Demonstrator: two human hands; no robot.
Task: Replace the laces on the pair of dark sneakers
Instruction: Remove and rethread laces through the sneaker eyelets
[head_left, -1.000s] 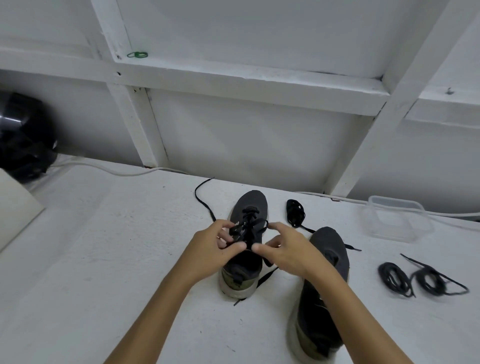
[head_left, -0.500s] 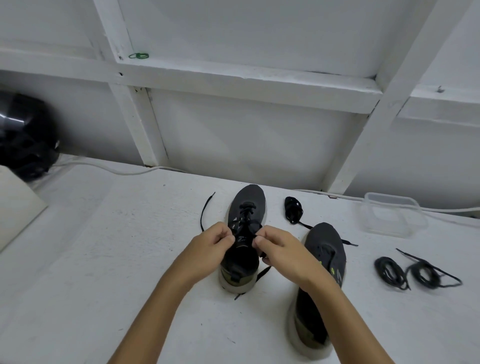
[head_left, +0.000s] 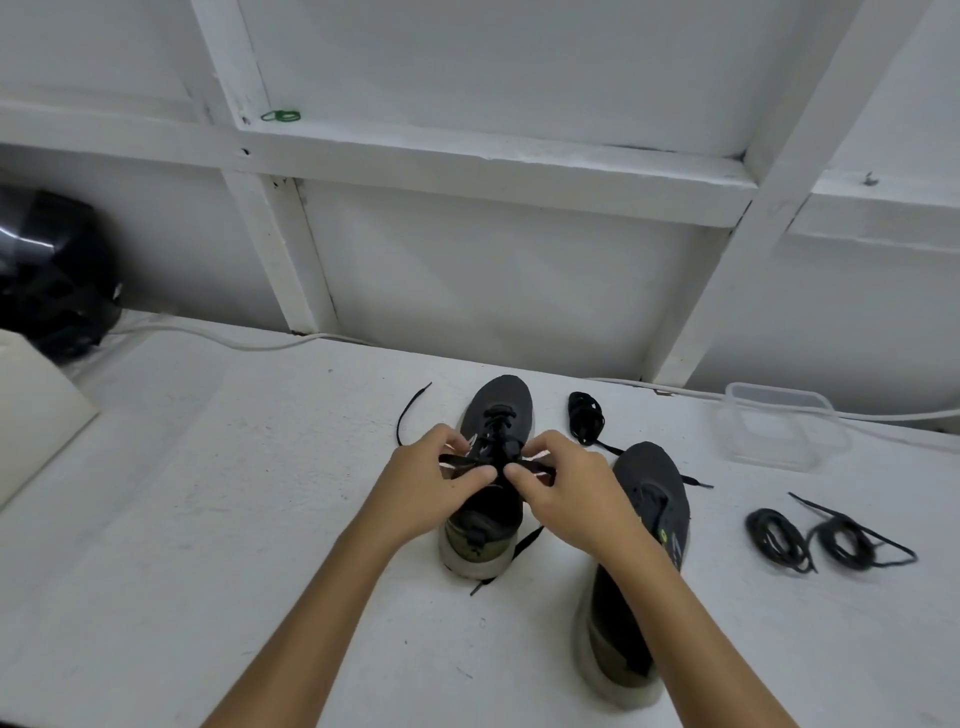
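Left sneaker (head_left: 496, 426) sitting mid-worktop, toe pointing away toward the wall, heel toward the body, so long axis running straight out from the chest. Lace (head_left: 498, 423) already crossing through the upper eyelets, one loose end trailing off to the left (head_left: 410, 410), the other poking out beside the heel.

Left hand (head_left: 431, 483) pinching a strand on the shoe's left side, right hand (head_left: 566, 493) pinching a strand on the right side, both curled tight, thumbs nearly meeting right over the tongue. Shoe lying directly under and just beyond the fingertips, both hands about equally near, so whatever comes next (looks like snugging or knotting, just guessing) probably pulling out sideways across that long axis.

Second sneaker (head_left: 639, 561) lying just to the right, partly hidden under the right forearm, same heading, can't tell if laced. Small lace bundle (head_left: 586, 423) resting between the two toes, two more coils (head_left: 826, 538) sitting well off to the right, clear plastic tub (head_left: 779, 426) behind those near the wall. Dark rounded thing (head_left: 47, 275) hanging out far left, can't tell what exactly.
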